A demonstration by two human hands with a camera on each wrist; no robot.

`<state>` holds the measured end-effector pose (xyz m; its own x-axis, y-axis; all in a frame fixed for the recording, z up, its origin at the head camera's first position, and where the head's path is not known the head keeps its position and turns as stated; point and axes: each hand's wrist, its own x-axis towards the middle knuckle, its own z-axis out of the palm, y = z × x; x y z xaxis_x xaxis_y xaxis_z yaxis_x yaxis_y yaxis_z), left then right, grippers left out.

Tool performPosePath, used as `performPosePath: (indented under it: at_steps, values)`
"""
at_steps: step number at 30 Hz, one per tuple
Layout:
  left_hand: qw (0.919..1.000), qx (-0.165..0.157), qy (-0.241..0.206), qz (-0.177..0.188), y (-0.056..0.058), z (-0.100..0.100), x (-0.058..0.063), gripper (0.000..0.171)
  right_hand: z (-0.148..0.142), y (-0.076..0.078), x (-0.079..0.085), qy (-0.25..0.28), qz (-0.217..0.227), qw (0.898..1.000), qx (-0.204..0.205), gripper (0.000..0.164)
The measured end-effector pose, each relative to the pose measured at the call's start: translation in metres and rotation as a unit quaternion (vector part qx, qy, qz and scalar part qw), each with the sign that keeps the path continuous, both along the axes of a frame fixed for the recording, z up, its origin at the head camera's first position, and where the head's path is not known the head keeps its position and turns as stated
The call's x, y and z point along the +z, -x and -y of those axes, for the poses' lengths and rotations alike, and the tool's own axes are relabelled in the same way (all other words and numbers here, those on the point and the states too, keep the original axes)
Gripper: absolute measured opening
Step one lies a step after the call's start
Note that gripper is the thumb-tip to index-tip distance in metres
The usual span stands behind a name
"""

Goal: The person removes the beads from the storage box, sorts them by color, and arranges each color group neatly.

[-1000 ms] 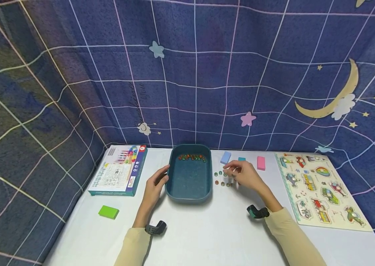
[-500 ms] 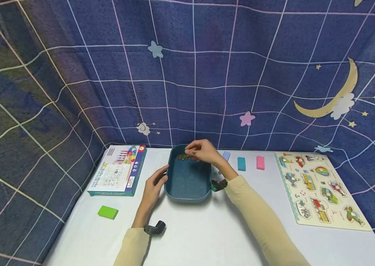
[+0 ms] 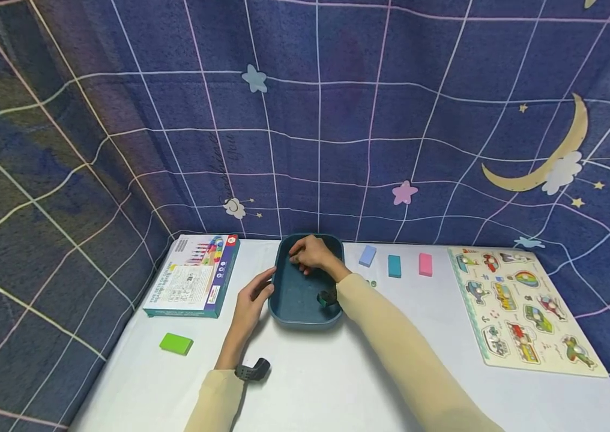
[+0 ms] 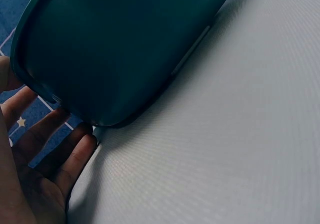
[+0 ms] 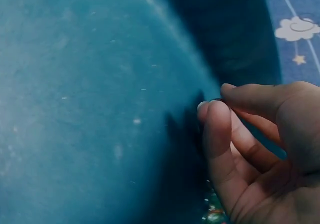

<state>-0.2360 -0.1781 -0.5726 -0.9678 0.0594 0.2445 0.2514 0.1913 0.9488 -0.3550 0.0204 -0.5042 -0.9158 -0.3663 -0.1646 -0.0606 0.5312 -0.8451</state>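
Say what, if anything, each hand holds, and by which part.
The left hand only touches the side of the bin. The right hand has its fingers curled inside; whether they hold anything is unclear.

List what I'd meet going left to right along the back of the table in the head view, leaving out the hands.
Printed box, dark teal bin, light blue block, teal block, pink block, puzzle board.
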Motion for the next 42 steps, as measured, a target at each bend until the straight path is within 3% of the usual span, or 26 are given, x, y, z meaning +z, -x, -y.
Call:
performPosePath:
  at_steps: [4,13,26,32,38,42]
  values:
    - [1.0,0.0,0.0,0.002,0.0,-0.001,-0.001,0.042,0.001,0.0,-0.006,-0.01,0.01,1.0,0.0,0.021]
    - [1.0,0.003,0.003,0.005,0.0,-0.001,0.0,0.041,0.002,0.003,-0.007,-0.023,-0.019,0.998,-0.058,0.023]
    - [0.9999,0.006,0.005,0.006,0.001,-0.001,0.0,0.041,0.006,0.007,-0.014,-0.102,-0.057,0.992,-0.049,0.014]
    - [1.0,0.001,0.001,0.004,0.001,0.001,-0.004,0.041,0.001,0.004,-0.01,-0.055,-0.04,0.997,-0.039,0.015]
    - [1.0,0.006,0.002,0.003,0.001,0.0,-0.003,0.04,-0.014,-0.002,0.006,0.004,-0.072,0.997,-0.004,0.019]
    - [1.0,0.006,0.003,0.001,0.001,0.0,-0.003,0.04,-0.032,-0.011,0.023,0.016,-0.095,0.995,0.005,0.019]
